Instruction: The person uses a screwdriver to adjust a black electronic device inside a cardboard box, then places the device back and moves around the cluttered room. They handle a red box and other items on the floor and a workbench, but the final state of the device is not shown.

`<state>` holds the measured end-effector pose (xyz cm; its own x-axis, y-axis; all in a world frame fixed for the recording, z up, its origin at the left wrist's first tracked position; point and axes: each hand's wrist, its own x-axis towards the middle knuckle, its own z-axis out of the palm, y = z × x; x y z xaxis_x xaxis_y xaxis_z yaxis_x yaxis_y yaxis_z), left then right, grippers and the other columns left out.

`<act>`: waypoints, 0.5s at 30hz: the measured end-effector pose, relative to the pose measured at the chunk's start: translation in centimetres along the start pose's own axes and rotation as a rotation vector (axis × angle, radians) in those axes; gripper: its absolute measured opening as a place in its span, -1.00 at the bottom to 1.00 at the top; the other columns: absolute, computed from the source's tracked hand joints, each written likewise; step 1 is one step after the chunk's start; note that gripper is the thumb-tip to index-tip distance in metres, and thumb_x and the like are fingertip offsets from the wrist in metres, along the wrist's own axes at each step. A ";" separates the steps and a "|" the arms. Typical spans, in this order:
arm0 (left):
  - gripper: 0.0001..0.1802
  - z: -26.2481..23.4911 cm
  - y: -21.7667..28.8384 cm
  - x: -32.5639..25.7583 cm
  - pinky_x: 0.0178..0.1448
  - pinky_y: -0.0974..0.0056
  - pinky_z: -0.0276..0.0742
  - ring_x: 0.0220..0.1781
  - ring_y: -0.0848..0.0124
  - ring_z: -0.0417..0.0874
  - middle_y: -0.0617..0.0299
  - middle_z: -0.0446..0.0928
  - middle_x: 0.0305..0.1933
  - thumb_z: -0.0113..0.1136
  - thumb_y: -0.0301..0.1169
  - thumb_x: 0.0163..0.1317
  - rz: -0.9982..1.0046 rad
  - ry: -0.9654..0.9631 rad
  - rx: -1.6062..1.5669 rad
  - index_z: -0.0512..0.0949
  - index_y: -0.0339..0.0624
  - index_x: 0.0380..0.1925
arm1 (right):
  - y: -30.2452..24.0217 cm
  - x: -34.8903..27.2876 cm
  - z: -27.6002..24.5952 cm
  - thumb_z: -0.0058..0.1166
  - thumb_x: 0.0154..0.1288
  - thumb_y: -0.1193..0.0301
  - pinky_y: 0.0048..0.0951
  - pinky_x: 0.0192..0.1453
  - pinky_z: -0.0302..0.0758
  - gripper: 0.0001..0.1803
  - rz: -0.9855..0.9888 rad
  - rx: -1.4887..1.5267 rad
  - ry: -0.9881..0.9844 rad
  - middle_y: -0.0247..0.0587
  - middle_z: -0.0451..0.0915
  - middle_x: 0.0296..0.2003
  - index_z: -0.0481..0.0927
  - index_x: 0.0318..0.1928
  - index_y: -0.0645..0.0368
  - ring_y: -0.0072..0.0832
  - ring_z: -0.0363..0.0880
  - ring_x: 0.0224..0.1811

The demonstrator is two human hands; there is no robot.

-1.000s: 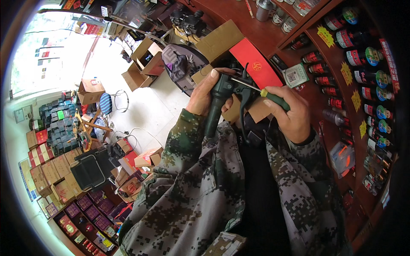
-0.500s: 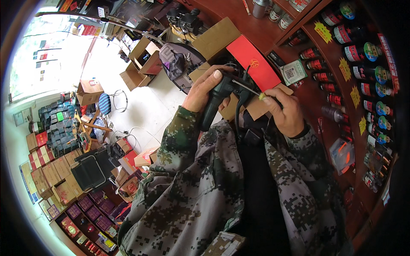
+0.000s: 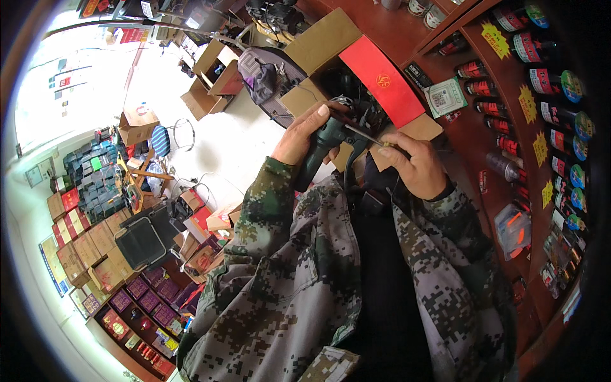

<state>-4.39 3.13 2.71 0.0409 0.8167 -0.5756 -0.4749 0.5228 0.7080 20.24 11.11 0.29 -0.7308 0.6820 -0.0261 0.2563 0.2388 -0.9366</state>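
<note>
My left hand [image 3: 301,136] is closed around a dark handheld device [image 3: 313,156] with a thick handle, its thumb lying along the top. The device's exact kind does not show; a black strap or lever hangs from its right side. My right hand [image 3: 419,167] pinches a screwdriver [image 3: 364,134], whose thin metal shaft points left to the device's head. The tip meets or nearly meets the device; I cannot tell whether it sits in a screw. Most of the screwdriver's handle is hidden by my fingers.
Beyond my hands stands an open cardboard box [image 3: 324,39] with black cables and a red box [image 3: 382,79] beside it. A grey backpack [image 3: 270,79] is left of it. Shelves of dark bottles [image 3: 563,121] line the right. Stacked cartons [image 3: 89,248] and a black chair [image 3: 141,245] are at left.
My right hand and the screwdriver have shifted slightly down, and the fingers have closed further over the handle. The left hand keeps its hold on the device. The view has turned a little.
</note>
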 end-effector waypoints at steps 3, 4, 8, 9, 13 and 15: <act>-0.43 0.0 0.5 0.0 -0.50 0.41 0.47 -0.52 0.45 0.59 0.13 0.58 -0.22 -0.11 0.02 0.53 -0.022 -0.016 0.026 0.43 -0.27 0.19 | 1.1 0.2 -0.4 -0.05 0.56 0.16 -0.57 -0.62 0.25 -0.63 0.831 1.129 -0.411 -0.40 0.39 -0.63 0.58 -0.08 0.27 -0.63 0.32 -0.72; -0.43 0.1 0.7 0.2 -0.50 0.41 0.47 -0.51 0.45 0.60 0.12 0.59 -0.22 -0.10 0.02 0.53 -0.030 -0.011 0.029 0.43 -0.27 0.19 | 1.6 0.3 -0.3 -0.19 0.62 0.13 -0.65 -0.70 0.05 -0.58 0.784 1.220 -0.466 -0.49 0.23 -0.68 0.57 -0.09 0.24 -0.73 0.07 -0.80; -0.36 0.2 0.6 0.7 -0.53 0.41 0.44 -0.57 0.42 0.54 0.13 0.52 -0.35 -0.12 0.06 0.51 -0.025 0.079 0.047 0.45 -0.35 0.19 | 2.8 0.7 0.1 -0.16 0.61 0.14 -0.64 -0.70 0.11 -0.60 0.823 1.364 -0.479 -0.49 0.26 -0.67 0.56 -0.07 0.24 -0.72 0.11 -0.79; -0.35 0.0 0.3 0.8 -0.53 0.40 0.44 -0.57 0.41 0.55 0.13 0.52 -0.34 -0.12 0.07 0.51 -0.039 0.097 0.000 0.45 -0.35 0.19 | 3.1 0.9 0.0 -0.15 0.61 0.13 -0.64 -0.70 0.11 -0.59 0.824 1.310 -0.474 -0.50 0.27 -0.67 0.56 -0.06 0.25 -0.72 0.12 -0.79; -0.33 -1.7 -1.7 2.2 -0.52 0.33 0.48 -0.52 0.30 0.57 0.10 0.53 -0.30 -0.10 0.11 0.49 -0.055 0.213 -0.266 0.44 -0.33 0.18 | 4.7 1.3 -0.4 -0.03 0.56 0.12 -0.63 -0.68 0.14 -0.63 0.754 0.963 -0.265 -0.51 0.28 -0.66 0.55 -0.09 0.22 -0.72 0.17 -0.75; -0.33 -2.9 -3.1 3.5 -0.49 0.29 0.50 -0.47 0.25 0.59 0.08 0.54 -0.27 -0.08 0.11 0.49 -0.022 0.282 -0.440 0.44 -0.33 0.18 | 5.3 1.3 0.0 0.15 0.45 0.23 -0.61 -0.59 0.25 -0.76 0.753 0.986 -0.131 -0.51 0.31 -0.62 0.51 -0.23 0.14 -0.72 0.28 -0.66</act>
<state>-5.29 3.69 -2.73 -0.1546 0.6775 -0.7191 -0.8035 0.3373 0.4905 20.62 13.23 -4.74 -0.6802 0.3369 -0.6510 0.0961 -0.8395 -0.5348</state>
